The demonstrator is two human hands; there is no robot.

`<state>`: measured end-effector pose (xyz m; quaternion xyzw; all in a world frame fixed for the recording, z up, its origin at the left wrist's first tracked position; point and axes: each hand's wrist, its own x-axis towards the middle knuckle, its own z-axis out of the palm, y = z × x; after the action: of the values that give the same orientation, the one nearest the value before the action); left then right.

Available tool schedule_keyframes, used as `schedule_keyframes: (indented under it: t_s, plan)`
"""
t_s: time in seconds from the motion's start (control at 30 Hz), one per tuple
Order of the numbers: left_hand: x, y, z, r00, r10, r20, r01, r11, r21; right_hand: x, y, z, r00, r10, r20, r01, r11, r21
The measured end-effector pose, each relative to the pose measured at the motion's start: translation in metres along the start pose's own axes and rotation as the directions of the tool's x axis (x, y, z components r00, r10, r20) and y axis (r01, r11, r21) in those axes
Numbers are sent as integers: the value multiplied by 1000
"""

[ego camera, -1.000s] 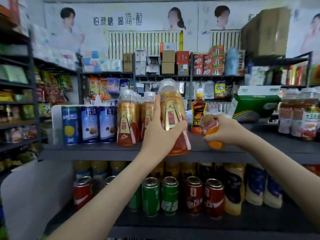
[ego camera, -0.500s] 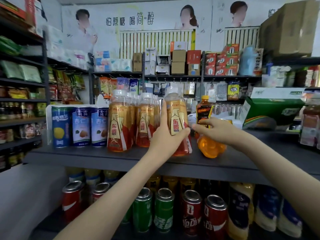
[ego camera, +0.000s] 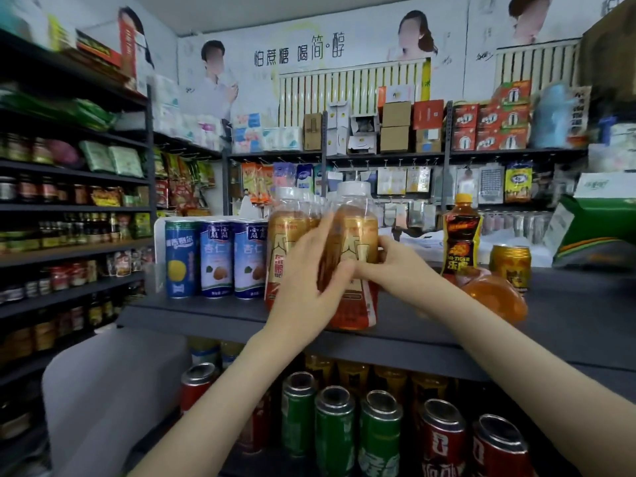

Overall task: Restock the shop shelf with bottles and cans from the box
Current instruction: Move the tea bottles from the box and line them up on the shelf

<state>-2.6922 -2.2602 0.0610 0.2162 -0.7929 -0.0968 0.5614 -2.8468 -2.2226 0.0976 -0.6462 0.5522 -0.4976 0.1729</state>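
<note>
On the far left, side racks (ego camera: 69, 208) carried jars and packets, blurred. The upper shelf (ego camera: 206, 316) held three tall cans upright at its left end: a blue can (ego camera: 179, 259) with a yellow fruit on it, then two pale cans (ego camera: 234, 259) touching one another. Just right of them stood a row of bottles (ego camera: 285, 242) with white caps and gold-and-red labels, running back from the shelf edge.

The left hand (ego camera: 309, 290) held the front bottle (ego camera: 356, 304), thumb raised along its left flank and fingers laid round its face; the hand was motion-blurred. The front bottle stood upright at the shelf's front edge, touching the row of bottles on its left. The right hand (ego camera: 395, 266) gripped the same bottle from the right, fingers curled round its side near the middle, its fingertips meeting those of the left hand.

Right of the hands, a dark bottle (ego camera: 461, 242) with an orange cap stood upright, with a gold can (ego camera: 510, 266) just beside it. An orange bottle (ego camera: 495, 299) lay on its side in front of both, partly behind the right forearm. A green carton (ego camera: 599, 232) sat at the far right.

On the lower shelf (ego camera: 344, 471), red cans (ego camera: 444, 442) and green cans (ego camera: 339, 428) stood in rows, with further bottles behind them, too dim to identify.
</note>
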Motion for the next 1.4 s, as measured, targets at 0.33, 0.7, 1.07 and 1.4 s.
schedule_keyframes:
  t_s: [0.33, 0.7, 1.07, 1.4]
  plan:
    - [15, -56, -34, 943, -326, 62, 296, 910, 292, 22, 4, 29, 996, -48, -70, 35, 982, -184]
    - [13, -57, -23, 991, -133, -30, 135, 931, 340, 16, -8, 21, 984, -95, -152, 26, 913, -407]
    - [27, -7, 53, 954, 276, 120, -290, 740, 607, -26, 26, -113, 759, 497, -421, -649, 622, -438]
    - [29, 27, 69, 963, 90, 254, -140, 973, 186, -36, 29, -96, 910, 316, -268, -386, 881, -274]
